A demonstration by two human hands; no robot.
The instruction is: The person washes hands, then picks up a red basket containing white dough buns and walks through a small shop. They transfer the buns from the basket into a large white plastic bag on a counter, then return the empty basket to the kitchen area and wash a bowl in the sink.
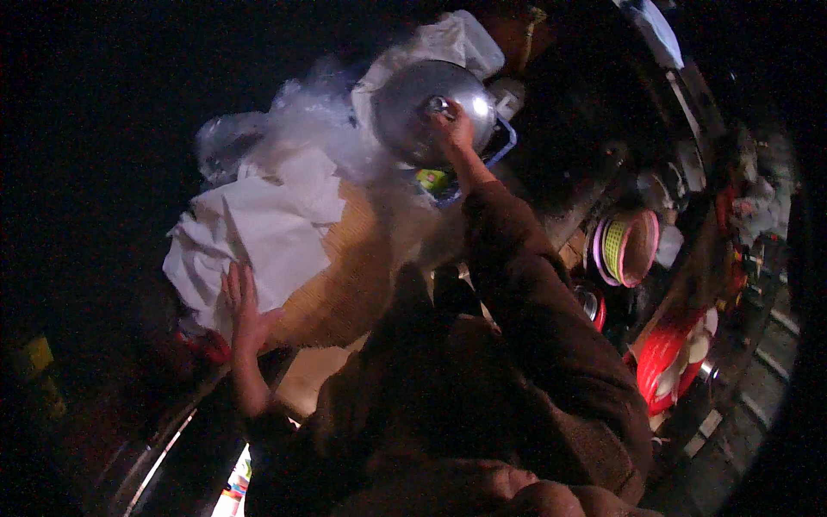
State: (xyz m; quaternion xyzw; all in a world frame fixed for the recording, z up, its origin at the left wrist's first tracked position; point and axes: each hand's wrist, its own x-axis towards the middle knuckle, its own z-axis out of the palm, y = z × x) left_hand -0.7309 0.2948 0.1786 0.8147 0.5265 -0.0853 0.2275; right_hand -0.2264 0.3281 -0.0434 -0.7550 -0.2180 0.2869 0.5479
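At the upper middle, my right hand [454, 126] grips the knob of a round metal lid [404, 119]. Pale cloth [452, 39] lies around the lid's far side. At the left, my left hand [244, 313] rests at the lower edge of a white cloth [265, 232], fingers apart. That cloth covers part of a round, tan woven surface [342, 284]. Whitish vapour or a blurred clear plastic bag [323, 110] shows between cloth and lid; which cannot be told.
A blue handle [507, 142] and a green packet [431, 179] are beside the lid. Stacked coloured baskets [627, 249] stand at the right, with a red container [665, 368] holding pale items below them. A cardboard piece [313, 378] lies under the woven surface. Much of the surroundings is dark.
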